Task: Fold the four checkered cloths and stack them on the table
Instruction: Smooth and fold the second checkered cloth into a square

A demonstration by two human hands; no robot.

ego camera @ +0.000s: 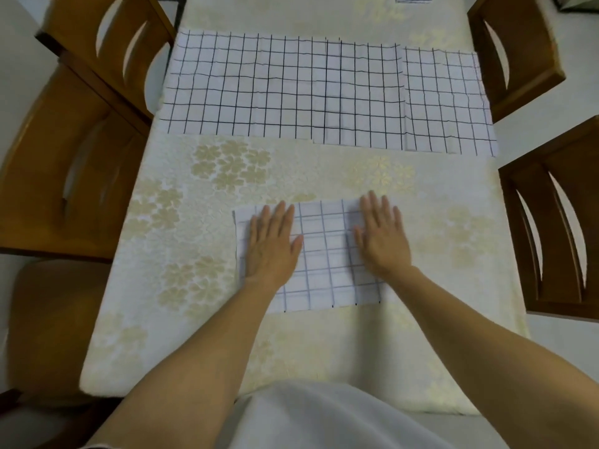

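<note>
A cream, flower-embossed surface (324, 176) carries everything. Both grips lie spread, fingers straight: left hand (272, 244) and right hand (382, 241) press flat on the folded rectangular checkered cloth (324, 254) toward the near edge. Beyond, unfolded gridded cloths (275, 89) overlap in a row.

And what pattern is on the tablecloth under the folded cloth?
Pale cream tablecloth with beige flower clusters, clearest in the head view beside the folded checkered cloth.

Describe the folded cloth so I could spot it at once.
Start at the long table with the cream flowered cover. Near its close edge lies the folded cloth, left hand and right hand flat on it. Unlike the cloths spread across the far side, it is small and compact.
</note>
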